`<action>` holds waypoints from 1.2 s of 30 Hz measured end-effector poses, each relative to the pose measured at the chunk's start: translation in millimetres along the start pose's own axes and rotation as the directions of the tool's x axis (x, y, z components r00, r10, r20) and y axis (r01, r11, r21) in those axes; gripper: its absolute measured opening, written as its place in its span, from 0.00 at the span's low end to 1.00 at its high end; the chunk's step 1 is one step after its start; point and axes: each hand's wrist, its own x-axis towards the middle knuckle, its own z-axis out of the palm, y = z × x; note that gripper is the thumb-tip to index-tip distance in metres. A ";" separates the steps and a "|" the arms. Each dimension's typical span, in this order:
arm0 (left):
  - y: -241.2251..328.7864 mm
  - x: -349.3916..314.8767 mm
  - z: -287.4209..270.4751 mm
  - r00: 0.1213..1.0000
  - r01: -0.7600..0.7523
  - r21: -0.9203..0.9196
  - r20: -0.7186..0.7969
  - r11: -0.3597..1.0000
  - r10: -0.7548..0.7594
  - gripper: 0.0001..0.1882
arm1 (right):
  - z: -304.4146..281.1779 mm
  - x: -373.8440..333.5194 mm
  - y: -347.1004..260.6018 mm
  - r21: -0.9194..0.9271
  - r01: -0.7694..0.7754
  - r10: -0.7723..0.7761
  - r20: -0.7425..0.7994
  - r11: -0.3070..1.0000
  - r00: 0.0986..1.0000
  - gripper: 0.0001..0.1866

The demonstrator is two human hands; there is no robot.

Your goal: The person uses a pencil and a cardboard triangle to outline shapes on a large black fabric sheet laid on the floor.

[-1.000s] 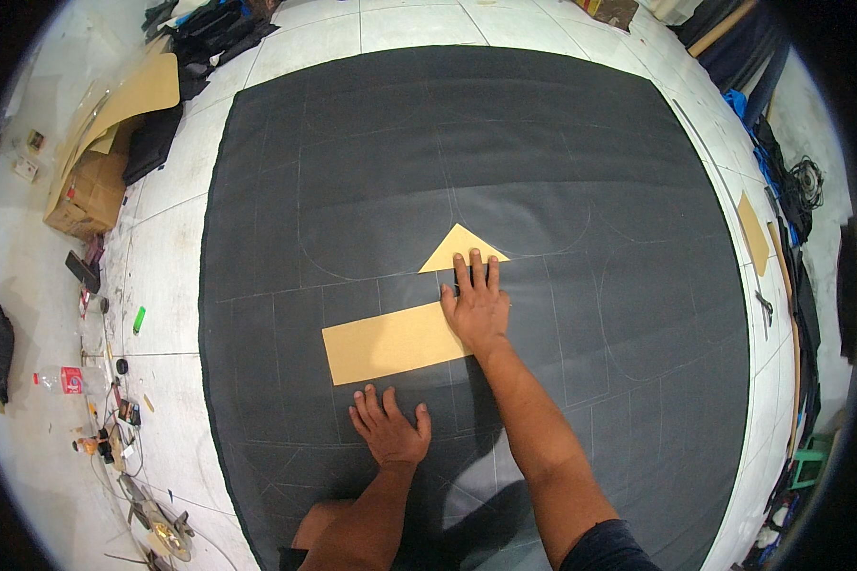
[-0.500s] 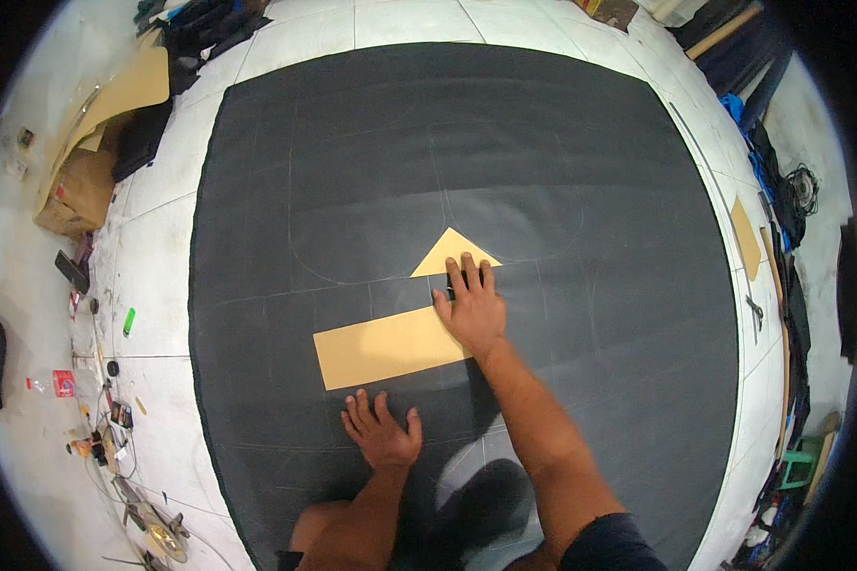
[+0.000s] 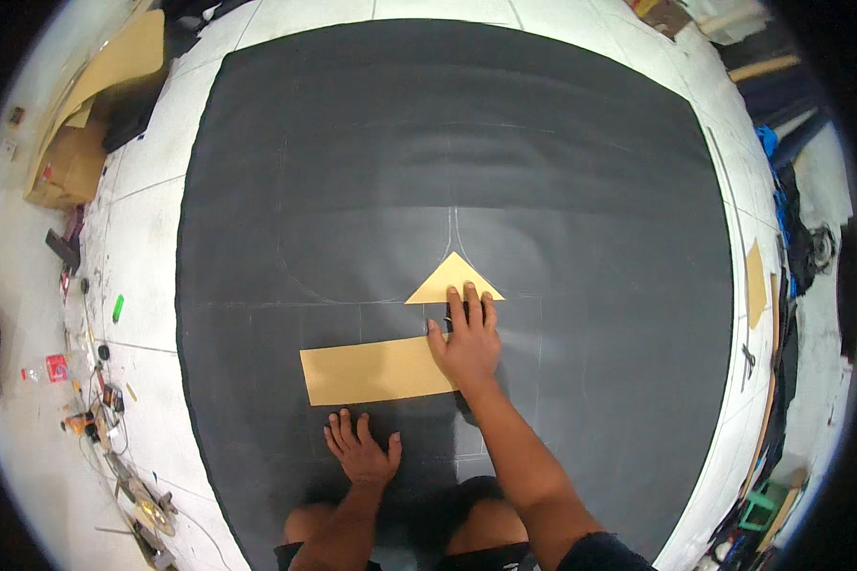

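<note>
So I'm kneeling over this big black sheet (image 3: pixel 619 238), which is laid out on the white floor tiles (image 3: pixel 148 285) and has thin pale lines (image 3: pixel 352 304) drawn all over it. There are 2 flat tan pieces on it. The tan triangle (image 3: pixel 443 283) sits pretty much dead centre, point aimed at 12 o'clock, with 2 of those lines coming down from 12 and splitting around its tip. The tan rectangle (image 3: pixel 376 371) lies at 7 o'clock from the triangle, not touching it, with its long side running roughly 9 to 3.

My right hand (image 3: pixel 468 347) comes up from 5 o'clock. It's stretched out rather than gripping: the fingertips rest on the triangle's bottom edge and the palm covers the rectangle's 3 o'clock end. There's a small dark patch by my thumb, can't tell what it is.

My left hand (image 3: pixel 364 457) is at 6 o'clock from the rectangle, fingers spread on the black sheet, holding nothing. The fingertips are just beside the rectangle's lower edge; can't tell if they actually touch. My knees (image 3: pixel 490 526) poke in at 6.

Around the edges: cardboard box (image 3: pixel 74 171) at 10, little green stick-shaped thing (image 3: pixel 117 308) at 9, scissors (image 3: pixel 749 360) between 3 and 4, green stool (image 3: pixel 764 504) at 4.
</note>
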 end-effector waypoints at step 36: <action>83.0 89.6 -57.0 0.990 -0.044 -0.557 0.089 0.829 0.112 0.18 | -10.5 -0.1 26.8 0.023 0.113 -0.115 0.104 0.993 0.988 0.37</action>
